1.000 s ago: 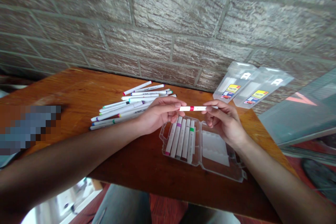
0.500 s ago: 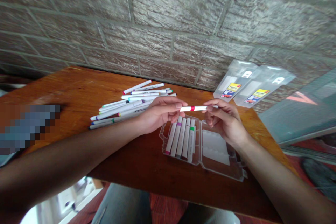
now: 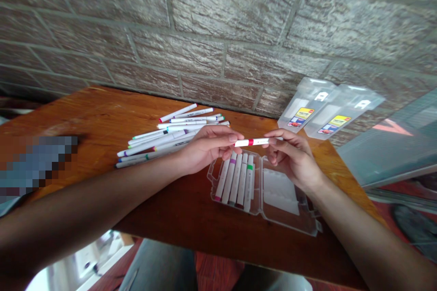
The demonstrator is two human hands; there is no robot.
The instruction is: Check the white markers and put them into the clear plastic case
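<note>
I have the red-banded white marker [image 3: 251,142] raised nearly level over the far edge of the open clear plastic case [image 3: 287,223]. My left grip [image 3: 205,150] pinches one end between thumb and fingers; my right grip [image 3: 297,159] pinches the other. I judge the marker light and stiff, its smooth barrel apt to roll, so holding near both ends seems sound. A row of markers [image 3: 235,182] fills the case's left half. Left of the case, loose markers [image 3: 177,135] lie on the wooden surface [image 3: 187,218]; beyond its right side stand two translucent boxes [image 3: 341,104].
</note>
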